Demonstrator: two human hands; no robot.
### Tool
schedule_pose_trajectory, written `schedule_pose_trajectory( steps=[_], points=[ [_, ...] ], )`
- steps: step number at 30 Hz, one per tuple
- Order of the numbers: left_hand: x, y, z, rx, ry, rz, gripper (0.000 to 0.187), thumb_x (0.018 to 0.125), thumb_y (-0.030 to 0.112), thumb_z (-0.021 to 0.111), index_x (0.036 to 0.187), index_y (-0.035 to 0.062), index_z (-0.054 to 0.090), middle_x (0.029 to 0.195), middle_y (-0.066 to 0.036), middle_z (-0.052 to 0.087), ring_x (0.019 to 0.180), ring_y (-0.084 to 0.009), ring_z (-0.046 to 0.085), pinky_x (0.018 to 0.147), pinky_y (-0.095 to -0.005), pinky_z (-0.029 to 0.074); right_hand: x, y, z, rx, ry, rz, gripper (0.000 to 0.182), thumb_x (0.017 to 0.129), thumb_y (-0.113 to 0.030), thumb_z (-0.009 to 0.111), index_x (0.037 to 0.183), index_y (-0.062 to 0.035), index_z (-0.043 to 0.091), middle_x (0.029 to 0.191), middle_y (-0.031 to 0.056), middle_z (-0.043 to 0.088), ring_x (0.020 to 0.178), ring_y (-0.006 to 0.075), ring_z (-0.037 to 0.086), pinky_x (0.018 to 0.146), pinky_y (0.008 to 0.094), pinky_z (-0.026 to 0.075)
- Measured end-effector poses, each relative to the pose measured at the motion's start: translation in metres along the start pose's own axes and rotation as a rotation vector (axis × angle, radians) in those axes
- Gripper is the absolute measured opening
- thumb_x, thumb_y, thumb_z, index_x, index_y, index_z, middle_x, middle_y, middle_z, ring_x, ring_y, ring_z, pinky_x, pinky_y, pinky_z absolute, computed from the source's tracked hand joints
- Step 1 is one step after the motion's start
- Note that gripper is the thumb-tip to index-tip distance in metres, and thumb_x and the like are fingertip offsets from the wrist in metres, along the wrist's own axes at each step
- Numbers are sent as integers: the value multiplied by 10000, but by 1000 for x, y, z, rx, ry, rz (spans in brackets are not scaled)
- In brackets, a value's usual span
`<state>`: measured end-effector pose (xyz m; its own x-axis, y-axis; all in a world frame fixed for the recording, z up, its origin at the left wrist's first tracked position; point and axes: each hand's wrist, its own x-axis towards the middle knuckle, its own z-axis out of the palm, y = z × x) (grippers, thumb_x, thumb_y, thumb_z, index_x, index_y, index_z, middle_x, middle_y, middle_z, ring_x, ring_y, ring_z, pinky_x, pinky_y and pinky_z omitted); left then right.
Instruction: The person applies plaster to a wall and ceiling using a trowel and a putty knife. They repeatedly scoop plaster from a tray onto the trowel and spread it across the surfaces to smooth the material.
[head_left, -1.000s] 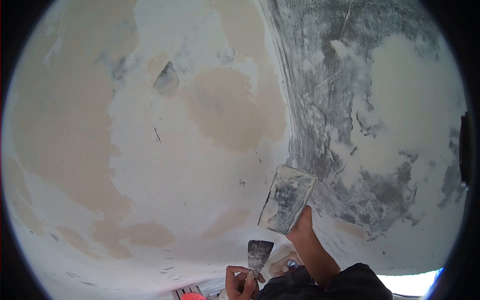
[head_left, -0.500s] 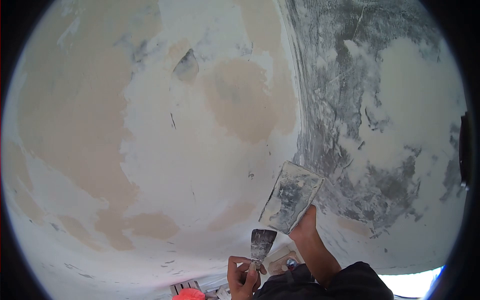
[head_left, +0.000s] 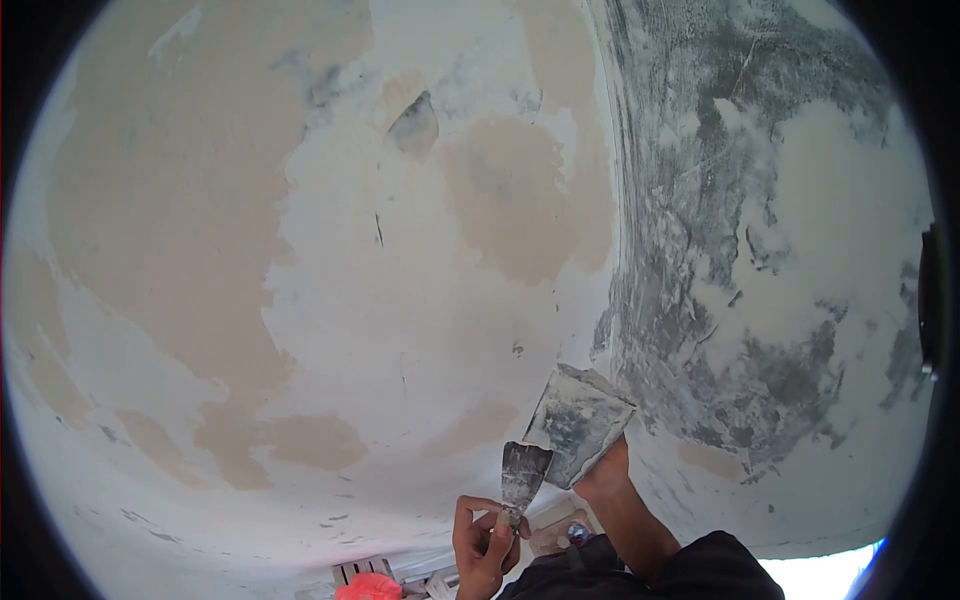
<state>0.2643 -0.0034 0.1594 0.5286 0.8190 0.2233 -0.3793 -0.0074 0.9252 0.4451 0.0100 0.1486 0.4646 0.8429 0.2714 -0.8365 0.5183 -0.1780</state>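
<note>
Low in the view, my left hand (head_left: 487, 542) is closed around the handle of a putty knife (head_left: 524, 474); the blade points up, its face smeared with grey and white. To its right, my right hand (head_left: 604, 470) grips a flat rectangular plate (head_left: 580, 420) from its lower right side. Grey and white paste coats the plate. The knife's blade lies at the plate's lower left edge; whether they touch I cannot tell.
A wall (head_left: 400, 300) with white and beige patches fills the left and middle. A rough grey and white surface (head_left: 670, 250) runs down the right. A red object (head_left: 368, 587) and a slatted item (head_left: 358, 570) are at the bottom. Bright light shows lower right.
The plate has moved slightly left and down and has turned. The knife blade has risen a little and is now closer to the plate. The wall has shifted right in view.
</note>
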Motion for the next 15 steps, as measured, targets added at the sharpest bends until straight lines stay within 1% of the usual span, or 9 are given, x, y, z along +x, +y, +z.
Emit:
schedule_pose_trajectory(
  steps=[2, 3, 4, 6, 8, 10, 12, 13, 15],
  points=[
    [5, 8, -3, 56, -67, 3, 254, 995, 223, 543, 1120, 80, 375, 744, -90, 583, 372, -11, 287, 344, -189, 194, -3, 3, 2, -5, 10, 43, 346, 976, -270, 530, 1246, -56, 494, 1176, 101, 599, 1068, 230, 618, 911, 399, 547],
    [6, 21, 2, -16, -29, -82, 213, 975, 195, 577, 1085, 68, 445, 800, -85, 603, 425, -32, 346, 387, -195, 260, -4, 4, 0, -30, 34, 69, 284, 979, -148, 510, 1243, -45, 495, 1165, 105, 605, 1035, 224, 634, 912, 389, 547],
    [8, 29, 0, -15, -31, -81, 213, 975, 195, 577, 1085, 68, 445, 800, -85, 603, 425, -32, 346, 387, -195, 260, -7, 7, -1, -30, 32, 68, 284, 979, -148, 510, 1243, -45, 495, 1165, 105, 605, 1035, 224, 634, 912, 389, 547],
    [12, 39, -5, -31, -39, -231, 291, 945, 216, 590, 1083, 56, 390, 869, -179, 608, 519, -87, 453, 431, -201, 279, -17, 13, 0, -221, -66, -8, 256, 975, -83, 492, 1226, -32, 505, 1150, 105, 615, 1029, 223, 639, 909, 377, 549],
    [19, 47, -1, -17, -45, -207, 306, 938, 213, 608, 1075, 53, 385, 828, -188, 607, 481, -77, 423, 418, -198, 268, -23, 9, -6, -233, -3, 59, 264, 964, -74, 505, 1224, -31, 518, 1154, 107, 619, 1049, 225, 635, 908, 370, 547],
    [23, 44, 0, -5, -51, -183, 323, 931, 210, 626, 1066, 50, 380, 787, -197, 606, 443, -66, 392, 406, -195, 258, -28, 7, -19, -125, 222, 126, 284, 974, -127, 492, 1236, -21, 519, 1165, 110, 622, 1056, 232, 637, 903, 380, 549],
    [25, 27, -1, 194, -16, 55, 326, 923, 180, 633, 1077, 44, 380, 848, -192, 613, 498, -79, 438, 426, -205, 297, -33, -6, -30, -103, 187, 173, 325, 981, -184, 474, 1252, -10, 513, 1176, 113, 624, 1055, 239, 640, 902, 405, 547],
    [28, 18, -5, 196, -24, 55, 326, 923, 180, 633, 1077, 44, 380, 848, -192, 613, 498, -79, 438, 426, -205, 297, -35, -17, -10, -62, 264, 74, 335, 985, -199, 460, 1254, -4, 510, 1171, 123, 625, 1041, 244, 646, 891, 410, 552],
    [36, 0, -13, 528, 3, 387, 267, 874, 74, 658, 1061, 36, 471, 898, -167, 659, 583, -100, 547, 470, -218, 396, -39, -30, 15, 10, 356, -35, 328, 985, -169, 453, 1259, 4, 504, 1153, 153, 625, 1013, 252, 657, 864, 399, 567]
  ],
)
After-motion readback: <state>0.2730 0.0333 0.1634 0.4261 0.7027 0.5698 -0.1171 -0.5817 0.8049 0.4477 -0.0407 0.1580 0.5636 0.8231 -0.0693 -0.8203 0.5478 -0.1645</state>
